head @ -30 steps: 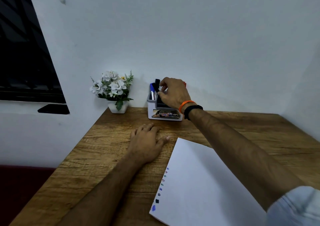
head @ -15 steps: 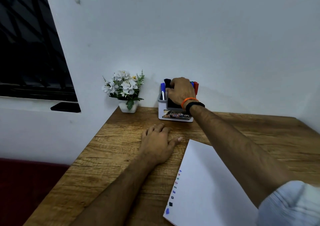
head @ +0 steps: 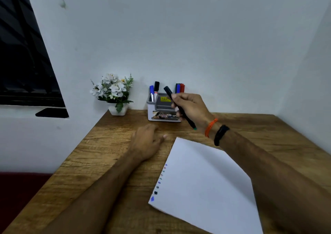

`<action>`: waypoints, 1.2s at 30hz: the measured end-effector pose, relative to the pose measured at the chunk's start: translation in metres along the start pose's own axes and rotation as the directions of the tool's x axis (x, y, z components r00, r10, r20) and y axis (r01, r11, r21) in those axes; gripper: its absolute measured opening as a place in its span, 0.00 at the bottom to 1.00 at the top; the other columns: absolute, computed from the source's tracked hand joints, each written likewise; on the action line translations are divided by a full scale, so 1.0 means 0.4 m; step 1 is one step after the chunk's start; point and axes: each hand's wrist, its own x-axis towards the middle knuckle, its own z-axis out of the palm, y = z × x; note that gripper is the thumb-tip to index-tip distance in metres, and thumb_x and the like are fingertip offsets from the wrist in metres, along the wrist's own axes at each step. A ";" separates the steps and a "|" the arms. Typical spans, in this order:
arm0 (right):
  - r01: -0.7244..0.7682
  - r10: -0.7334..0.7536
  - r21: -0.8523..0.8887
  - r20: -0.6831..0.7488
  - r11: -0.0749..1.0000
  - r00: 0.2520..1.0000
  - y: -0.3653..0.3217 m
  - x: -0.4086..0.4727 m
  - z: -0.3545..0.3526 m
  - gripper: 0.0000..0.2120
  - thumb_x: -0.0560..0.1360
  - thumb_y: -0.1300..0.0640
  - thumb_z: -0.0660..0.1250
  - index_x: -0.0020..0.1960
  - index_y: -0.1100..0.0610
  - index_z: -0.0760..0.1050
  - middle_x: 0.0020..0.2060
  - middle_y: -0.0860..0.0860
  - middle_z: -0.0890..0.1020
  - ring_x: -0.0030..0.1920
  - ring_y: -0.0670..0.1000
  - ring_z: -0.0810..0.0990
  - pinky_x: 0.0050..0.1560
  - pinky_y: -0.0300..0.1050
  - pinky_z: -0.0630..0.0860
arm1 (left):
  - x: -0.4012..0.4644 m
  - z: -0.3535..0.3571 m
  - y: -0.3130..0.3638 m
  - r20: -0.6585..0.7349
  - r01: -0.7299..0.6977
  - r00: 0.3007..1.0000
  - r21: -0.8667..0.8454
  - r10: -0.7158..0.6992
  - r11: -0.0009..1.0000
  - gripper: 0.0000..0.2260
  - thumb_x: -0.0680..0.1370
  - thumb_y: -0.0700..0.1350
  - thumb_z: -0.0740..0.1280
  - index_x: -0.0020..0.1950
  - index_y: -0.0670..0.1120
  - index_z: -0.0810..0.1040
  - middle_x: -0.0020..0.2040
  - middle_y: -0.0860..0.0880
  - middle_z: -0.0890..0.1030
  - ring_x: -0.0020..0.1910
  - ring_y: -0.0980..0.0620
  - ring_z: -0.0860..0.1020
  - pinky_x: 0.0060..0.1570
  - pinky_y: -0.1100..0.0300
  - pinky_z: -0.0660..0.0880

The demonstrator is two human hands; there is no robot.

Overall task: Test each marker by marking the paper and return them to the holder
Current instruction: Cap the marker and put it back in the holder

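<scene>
We see the right hand [head: 189, 106] gripping a black marker [head: 179, 106] tilted in the air, just in front of the holder [head: 162, 113] by the wall. The holder contains blue and black markers [head: 154, 91] on its left, green and red markers [head: 180, 87] on its right. The left hand [head: 146, 142] rests relaxed on the table [head: 107, 144], beside the paper [head: 206, 180].

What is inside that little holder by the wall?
The holder shows a blue marker and a black-capped marker left, green and red caps right. Its depths are hidden, partly behind the right hand.
</scene>
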 end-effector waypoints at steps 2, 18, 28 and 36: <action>-0.059 0.060 -0.031 0.044 0.998 0.997 0.031 -0.056 -0.023 0.11 0.80 0.55 0.65 0.51 0.62 0.80 0.32 0.49 0.81 0.24 0.45 0.72 0.24 0.36 0.69 | -0.008 -0.019 0.014 -0.024 0.009 1.000 -0.258 -0.015 0.966 0.23 0.76 0.56 0.67 0.69 0.49 0.72 0.66 0.49 0.76 0.64 0.50 0.74 0.64 0.49 0.71; -0.103 0.124 -0.089 0.275 0.991 0.953 0.075 -0.176 -0.108 0.13 0.70 0.56 0.75 0.52 0.60 0.81 0.41 0.57 0.86 0.30 0.46 0.80 0.29 0.37 0.74 | -0.050 -0.123 0.036 0.087 -0.012 0.988 -0.771 0.124 0.636 0.05 0.74 0.39 0.70 0.48 0.40 0.81 0.37 0.47 0.83 0.34 0.53 0.80 0.34 0.63 0.79; -0.155 0.102 0.388 0.153 0.909 0.983 0.104 -0.177 -0.076 0.12 0.69 0.54 0.70 0.49 0.60 0.82 0.35 0.54 0.84 0.29 0.44 0.77 0.28 0.35 0.72 | -0.060 -0.145 0.049 0.168 0.001 0.965 -0.767 0.199 0.641 0.07 0.76 0.37 0.67 0.52 0.36 0.77 0.39 0.42 0.83 0.35 0.52 0.81 0.34 0.62 0.79; -0.093 0.052 0.254 0.164 0.963 0.985 0.128 -0.180 -0.071 0.04 0.71 0.58 0.72 0.42 0.59 0.80 0.35 0.56 0.84 0.31 0.47 0.81 0.30 0.36 0.75 | -0.064 -0.131 0.068 0.191 -0.093 0.940 -0.651 0.282 0.753 0.14 0.71 0.47 0.71 0.52 0.39 0.80 0.39 0.44 0.83 0.36 0.49 0.82 0.38 0.56 0.81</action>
